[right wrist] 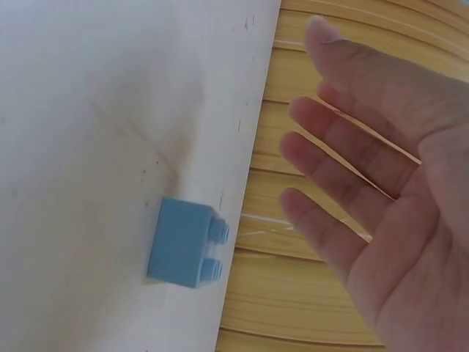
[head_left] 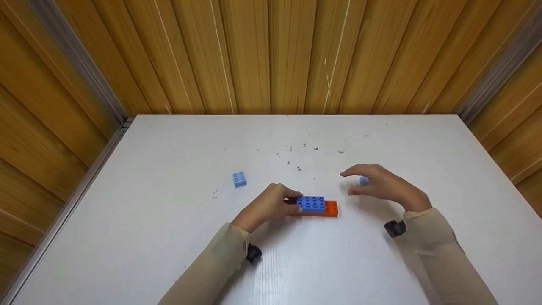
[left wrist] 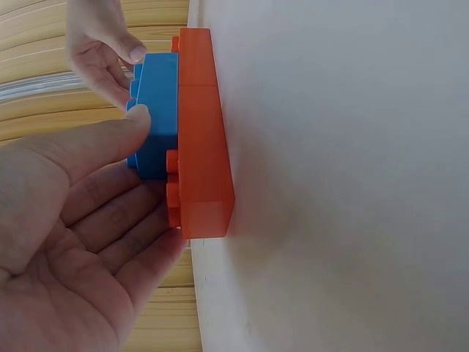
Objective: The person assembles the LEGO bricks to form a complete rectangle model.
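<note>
Brick of studded blue plastic (head_left: 312,204) in left hand (head_left: 271,203), atop orange oblong (head_left: 332,208)

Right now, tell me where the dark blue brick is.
In the head view, the dark blue brick sits just right of centre, atop the orange bricks, held by the left hand.

The tabletop (head_left: 127,228) is white and smooth-looking, with a straight far edge and faint grain lines catching light on the near side. Small dark scuff marks (head_left: 299,168) speckle its far middle. Slightly right of centre, an orange base (head_left: 332,208) lies flat, its length running left to right, with a seam across its side. Farther off to the left sits a light-blue brick (head_left: 239,182), studs up. On the right, well apart, stands another small blue brick (head_left: 363,181), also studs up.
</note>
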Action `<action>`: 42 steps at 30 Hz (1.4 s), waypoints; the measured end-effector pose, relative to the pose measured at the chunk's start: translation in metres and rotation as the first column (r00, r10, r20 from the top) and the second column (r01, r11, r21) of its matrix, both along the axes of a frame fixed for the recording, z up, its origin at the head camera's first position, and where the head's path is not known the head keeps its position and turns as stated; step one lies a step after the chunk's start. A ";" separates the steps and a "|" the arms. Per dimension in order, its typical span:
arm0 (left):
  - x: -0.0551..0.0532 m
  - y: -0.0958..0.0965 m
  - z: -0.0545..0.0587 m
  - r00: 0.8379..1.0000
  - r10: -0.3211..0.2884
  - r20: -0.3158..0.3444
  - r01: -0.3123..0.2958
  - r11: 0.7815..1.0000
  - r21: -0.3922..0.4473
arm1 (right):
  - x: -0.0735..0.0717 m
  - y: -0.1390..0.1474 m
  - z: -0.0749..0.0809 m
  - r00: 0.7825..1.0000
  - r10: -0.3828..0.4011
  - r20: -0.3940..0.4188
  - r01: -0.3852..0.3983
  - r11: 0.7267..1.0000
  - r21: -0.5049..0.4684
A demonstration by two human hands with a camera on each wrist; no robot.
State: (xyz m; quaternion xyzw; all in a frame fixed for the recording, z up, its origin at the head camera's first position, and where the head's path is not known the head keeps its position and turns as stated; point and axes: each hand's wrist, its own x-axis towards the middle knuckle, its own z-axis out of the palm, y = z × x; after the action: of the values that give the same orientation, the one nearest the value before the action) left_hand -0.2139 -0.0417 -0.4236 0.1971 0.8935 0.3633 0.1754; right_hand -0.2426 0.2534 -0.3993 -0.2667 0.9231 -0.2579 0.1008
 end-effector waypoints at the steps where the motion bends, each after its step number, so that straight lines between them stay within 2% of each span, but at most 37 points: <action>1: 0.000 0.000 0.000 1.000 0.000 0.000 0.000 1.000 0.000 | 0.000 0.001 0.000 1.000 -0.008 0.004 0.008 1.000 0.002; 6: 0.000 0.000 0.000 1.000 -0.001 0.000 0.001 1.000 -0.003 | -0.002 0.009 -0.002 1.000 -0.030 0.008 0.029 0.999 0.016; 14: -0.002 0.000 -0.002 1.000 -0.012 -0.016 0.012 1.000 0.004 | -0.004 0.023 -0.003 0.998 -0.044 -0.033 0.044 0.999 -0.003; 27: -0.001 0.000 -0.002 0.999 -0.015 -0.032 0.015 1.000 -0.002 | -0.009 0.036 -0.006 0.987 -0.139 0.074 0.134 0.989 0.069; 34: -0.001 -0.001 -0.002 1.000 0.002 -0.007 -0.003 1.000 -0.004 | -0.010 0.041 -0.008 0.984 -0.156 0.080 0.151 0.986 0.064; 42: -0.001 0.000 -0.001 1.000 -0.005 -0.012 0.005 1.000 -0.009 | -0.010 0.046 -0.011 0.979 -0.180 0.099 0.176 0.983 0.047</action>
State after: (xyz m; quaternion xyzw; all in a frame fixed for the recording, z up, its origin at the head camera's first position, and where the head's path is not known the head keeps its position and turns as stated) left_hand -0.2152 -0.0420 -0.4242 0.2010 0.8957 0.3577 0.1717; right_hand -0.2525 0.2991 -0.4098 -0.1676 0.9416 -0.2616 0.1297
